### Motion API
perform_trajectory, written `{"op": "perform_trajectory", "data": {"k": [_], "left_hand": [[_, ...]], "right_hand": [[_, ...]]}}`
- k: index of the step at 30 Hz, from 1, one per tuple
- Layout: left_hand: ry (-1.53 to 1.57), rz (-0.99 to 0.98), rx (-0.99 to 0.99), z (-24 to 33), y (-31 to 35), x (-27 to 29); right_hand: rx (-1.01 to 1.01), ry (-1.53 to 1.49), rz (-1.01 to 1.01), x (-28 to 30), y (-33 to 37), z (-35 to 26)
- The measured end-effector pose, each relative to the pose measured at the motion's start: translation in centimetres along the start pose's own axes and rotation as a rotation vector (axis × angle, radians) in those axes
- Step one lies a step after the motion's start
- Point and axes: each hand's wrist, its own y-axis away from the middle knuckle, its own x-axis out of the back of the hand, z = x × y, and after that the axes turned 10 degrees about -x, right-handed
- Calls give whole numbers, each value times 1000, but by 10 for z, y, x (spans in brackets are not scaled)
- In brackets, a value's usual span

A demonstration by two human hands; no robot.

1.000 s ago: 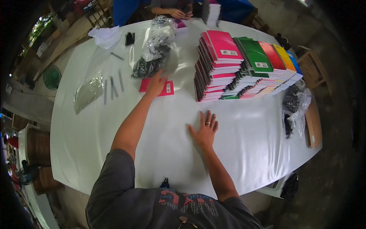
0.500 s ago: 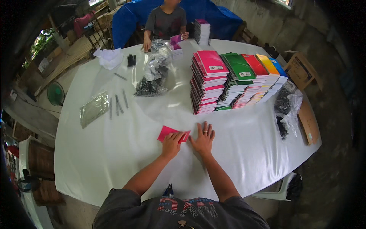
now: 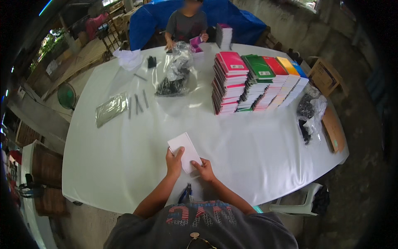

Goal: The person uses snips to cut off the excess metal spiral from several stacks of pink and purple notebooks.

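Note:
Between my two hands is a small notebook block (image 3: 185, 150), its white side facing up and a row of small holes along one edge. No wire spiral shows on it. My left hand (image 3: 174, 161) grips its left side, thumb on top. My right hand (image 3: 203, 169) pinches the lower right corner with the thumb on top. Both hands hold the block above the white table (image 3: 124, 166), tilted slightly. Close to my body, blue-handled pliers (image 3: 185, 193) lie at the table's near edge.
Tall stacks of spiral notebooks (image 3: 230, 85) in several colours stand at the back right. Black spiral wires in clear plastic (image 3: 172, 85), a clear plastic packet (image 3: 112, 110) and loose wires (image 3: 138, 103) lie at left. Across the table a person (image 3: 187, 25) handles purple notebooks (image 3: 196, 45).
The pink-covered block lay under my left hand while my right hand rested flat on the table. Now both hands grip a block, white side up, nearer my body.

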Motion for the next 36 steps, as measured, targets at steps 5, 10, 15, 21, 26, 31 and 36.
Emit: {"op": "perform_trajectory", "data": {"k": [5,10,15,21,26,31,36], "left_hand": [[-107,92,116,12,10,31],[-222,250,-141,8,-1,50],[-391,223,-274,45,15,35],[-432,14,-157,43,32,23],[-53,-46,36,34,28,31],[-132,-248,125,35,29,40],[-328,-486,146,38,32,42]], "right_hand": [[-126,83,142,-5,22,-14],[30,149,246,16,24,3],[2,-43,198,6,32,3],[142,32,182,-4,46,5],[574,367,290,9,49,-5],[471,251,187,26,55,-15],[512,539,222,21,59,-24]]}}
